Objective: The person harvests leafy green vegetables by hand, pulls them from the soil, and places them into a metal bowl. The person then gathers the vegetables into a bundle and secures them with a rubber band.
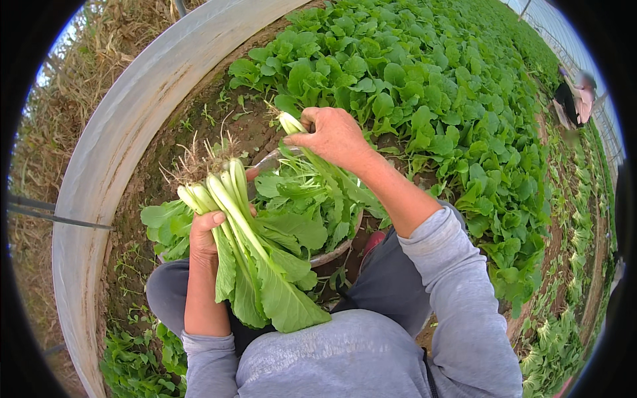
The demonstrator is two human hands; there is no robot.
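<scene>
A bunch of leafy greens (pixel 249 234) with pale stems is gripped in my left hand (pixel 205 230). Their tangled brown roots (pixel 201 161) point away from me and the leaves hang towards my lap. My right hand (pixel 334 135) pinches one separate plant near its white stem base (pixel 290 123), its thin roots sticking out beyond the fingers. This plant's leaves (pixel 343 181) trail down over a round basin (pixel 331 257), which holds loose green leaves (pixel 293 186). The bunch and my left hand hide much of the basin.
Dense growing greens (pixel 398 84) fill the bed ahead and right. A plastic film wall (pixel 94 164) curves along the left, with dry stalks (pixel 119 30) outside. Pulled plants (pixel 552 358) lie in a row at far right. Another person (pixel 577 99) is bent over there.
</scene>
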